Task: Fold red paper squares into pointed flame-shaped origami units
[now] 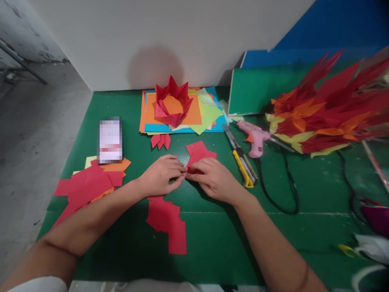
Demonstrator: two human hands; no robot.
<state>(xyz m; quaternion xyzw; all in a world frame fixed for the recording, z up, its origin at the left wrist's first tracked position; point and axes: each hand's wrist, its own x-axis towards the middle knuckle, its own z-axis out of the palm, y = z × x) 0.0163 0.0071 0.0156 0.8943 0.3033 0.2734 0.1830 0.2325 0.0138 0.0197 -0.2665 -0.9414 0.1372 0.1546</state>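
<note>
My left hand (162, 173) and my right hand (214, 178) meet fingertip to fingertip over the green table. Both pinch a small piece of red paper (187, 170), mostly hidden by the fingers. Just beyond the right hand lie red paper pieces (199, 151), partly covered by it. More red paper pieces (165, 217) lie overlapped on the near side of the left hand. A small folded red paper shape with pointed tips (161, 141) sits beyond the left hand. Farther back, a ring of folded red paper points (172, 101) rests on stacked coloured sheets (196, 118).
Right of my right hand lie a yellow utility knife (241, 162) and a pink glue gun (257, 140) with a black cord. Red and orange paper flowers (316, 109) fill the far right. A phone (110, 142) and red paper scraps (91, 182) lie left, near my forearm.
</note>
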